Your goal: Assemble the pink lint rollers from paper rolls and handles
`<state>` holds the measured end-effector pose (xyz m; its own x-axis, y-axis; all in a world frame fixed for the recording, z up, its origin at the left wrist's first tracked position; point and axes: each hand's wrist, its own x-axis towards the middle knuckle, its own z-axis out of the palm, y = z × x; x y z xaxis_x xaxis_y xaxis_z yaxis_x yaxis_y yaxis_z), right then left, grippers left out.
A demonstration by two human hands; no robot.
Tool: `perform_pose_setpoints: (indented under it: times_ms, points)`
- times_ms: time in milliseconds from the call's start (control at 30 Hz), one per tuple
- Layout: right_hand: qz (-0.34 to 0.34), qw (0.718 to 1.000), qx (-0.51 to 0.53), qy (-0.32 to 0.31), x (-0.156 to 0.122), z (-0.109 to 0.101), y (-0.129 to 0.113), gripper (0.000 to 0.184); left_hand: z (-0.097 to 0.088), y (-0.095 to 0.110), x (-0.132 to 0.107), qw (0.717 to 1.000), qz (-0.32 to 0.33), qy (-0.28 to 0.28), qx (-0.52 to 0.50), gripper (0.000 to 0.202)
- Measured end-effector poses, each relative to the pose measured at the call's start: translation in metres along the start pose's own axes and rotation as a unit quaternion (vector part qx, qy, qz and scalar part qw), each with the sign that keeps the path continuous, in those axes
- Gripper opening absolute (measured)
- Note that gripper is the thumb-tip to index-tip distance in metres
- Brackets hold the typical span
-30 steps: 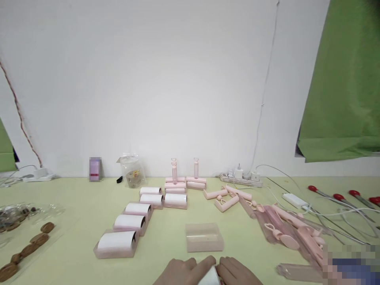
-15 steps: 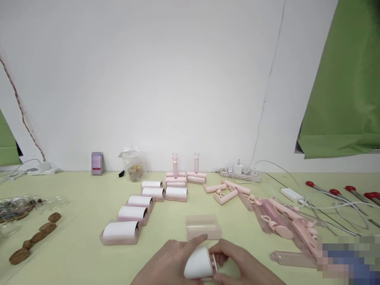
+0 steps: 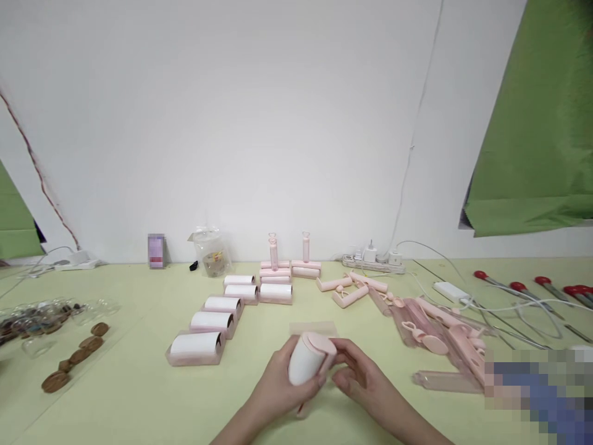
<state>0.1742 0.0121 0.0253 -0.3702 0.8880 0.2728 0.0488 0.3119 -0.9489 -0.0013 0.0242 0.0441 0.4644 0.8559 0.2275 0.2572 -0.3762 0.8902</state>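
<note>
A lint roller (image 3: pixel 306 364) with a white sheet roll and a pink end piece is tilted up in my left hand (image 3: pixel 280 386), whose fingers and thumb wrap round it. A thin pinkish piece (image 3: pixel 302 409) shows just below that hand; whether it belongs to the roller I cannot tell. My right hand (image 3: pixel 364 380) is beside the pink end, its fingers bent and apart, the index fingertip at or against the roller's edge. Just behind the roller lies a clear pinkish plastic cover (image 3: pixel 312 327), partly hidden.
Several white rolls in clear covers (image 3: pixel 197 347) stand left of centre. Pink handles and holders (image 3: pixel 435 343) are heaped at right, near red-tipped rods (image 3: pixel 519 287) and cables. Brown wooden pieces (image 3: pixel 78 356) lie at left. A power strip (image 3: pixel 373 266) sits by the wall.
The lint roller has been raised and turned, so its pink end now faces upward. My right hand has come off its end and loosened; both hands have moved forward.
</note>
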Motion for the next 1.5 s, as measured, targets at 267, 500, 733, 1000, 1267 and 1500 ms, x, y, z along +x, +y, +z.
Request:
perform_pose_setpoints:
  times_ms: [267, 500, 733, 1000, 1267, 1500]
  points:
    - [-0.015, 0.995, -0.010, 0.097, 0.010, -0.016, -0.012, 0.027, -0.007, -0.028, 0.028, 0.991, 0.114, 0.060, -0.028, 0.073]
    - [-0.022, 0.970, -0.195, 0.145, 0.030, -0.033, -0.033, 0.028, -0.016, -0.066, 0.027, 0.996, -0.049, -0.035, -0.062, 0.064]
    - [-0.061, 0.928, -0.367, -0.009, 0.028, -0.028, -0.033, 0.024, -0.007, -0.057, 0.017, 0.987, -0.046, -0.111, -0.107, 0.059]
    - [-0.020, 0.921, -0.386, -0.050, 0.018, -0.018, -0.026, 0.014, -0.012, -0.051, 0.017, 0.983, -0.061, -0.129, -0.116, 0.055]
    - [0.063, 0.861, -0.493, 0.106, 0.063, -0.085, -0.011, 0.027, -0.011, -0.053, 0.018, 0.984, -0.055, -0.133, -0.104, 0.054]
    - [0.180, 0.797, -0.566, 0.111, 0.132, -0.122, 0.028, 0.025, -0.013, -0.052, 0.017, 0.984, -0.065, -0.136, -0.100, 0.054]
